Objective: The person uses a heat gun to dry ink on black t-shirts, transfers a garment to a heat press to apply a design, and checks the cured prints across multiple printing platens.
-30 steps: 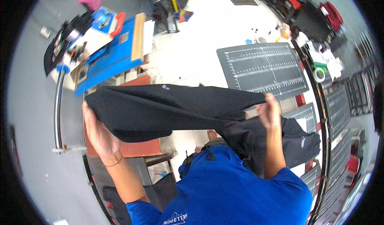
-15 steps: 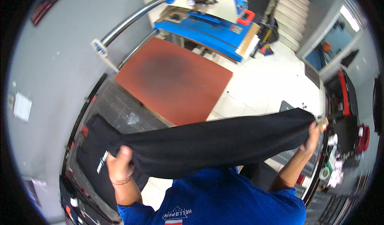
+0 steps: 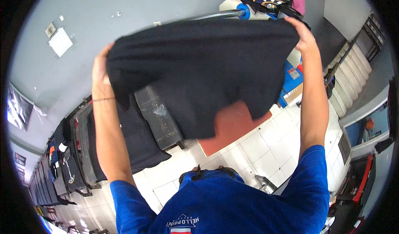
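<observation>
A black shirt (image 3: pixel 199 63) is stretched between my two hands, raised above the press. My left hand (image 3: pixel 100 67) is closed on its left upper edge, some fingers hidden by the cloth. At the opposite upper corner, my right hand (image 3: pixel 302 35) pinches the fabric. The lower part hangs loose over a reddish-brown flat plate (image 3: pixel 222 138), covering much of it. Another black garment (image 3: pixel 139 146) lies on the dark boards to the left of the plate.
Behind the shirt stand a metal bar (image 3: pixel 208 16) and the blue part of a heat press (image 3: pixel 294 78). A dark grey board (image 3: pixel 160 115) adjoins the plate. More black garments (image 3: pixel 68 159) lie on boards at far left. Stairs (image 3: pixel 351 70) rise at right.
Both hands have gone up and forward with the shirt, which was held low and lengthwise and now hangs spread out over the plate. The view has turned left.
</observation>
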Action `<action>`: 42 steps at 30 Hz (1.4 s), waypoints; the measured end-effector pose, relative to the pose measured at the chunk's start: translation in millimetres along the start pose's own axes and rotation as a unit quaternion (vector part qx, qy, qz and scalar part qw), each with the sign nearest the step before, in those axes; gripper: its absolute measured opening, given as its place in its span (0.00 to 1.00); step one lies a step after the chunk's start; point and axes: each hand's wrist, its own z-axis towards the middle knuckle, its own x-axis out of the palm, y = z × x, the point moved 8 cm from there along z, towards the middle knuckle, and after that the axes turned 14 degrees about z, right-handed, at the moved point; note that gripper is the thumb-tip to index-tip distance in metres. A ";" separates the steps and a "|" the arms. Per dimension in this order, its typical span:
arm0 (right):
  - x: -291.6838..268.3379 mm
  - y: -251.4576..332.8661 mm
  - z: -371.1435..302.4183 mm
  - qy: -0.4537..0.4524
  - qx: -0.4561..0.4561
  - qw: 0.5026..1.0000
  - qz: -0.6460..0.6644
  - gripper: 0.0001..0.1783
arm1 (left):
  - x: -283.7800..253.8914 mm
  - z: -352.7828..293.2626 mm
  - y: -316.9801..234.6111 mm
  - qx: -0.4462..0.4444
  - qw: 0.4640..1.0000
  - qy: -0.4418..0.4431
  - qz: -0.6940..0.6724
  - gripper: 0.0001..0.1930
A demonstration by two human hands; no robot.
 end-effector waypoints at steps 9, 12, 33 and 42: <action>-33.8 22.5 0.9 0.000 -0.034 0.999 0.005 0.12 | 68.8 -117.7 0.9 0.033 0.988 -0.139 0.053 0.12; -109.2 -55.1 -9.4 -0.096 0.034 0.995 -0.019 0.12 | 43.3 -160.0 68.4 -0.003 0.935 -0.300 0.189 0.20; -297.9 -279.6 -174.6 -0.086 0.026 0.991 -0.095 0.18 | 2.0 -271.6 373.2 -0.365 0.926 -0.094 0.037 0.19; -330.6 -314.6 -213.8 -0.026 0.236 0.954 -0.182 0.22 | -43.9 -340.8 441.0 -0.401 0.850 -0.063 0.335 0.21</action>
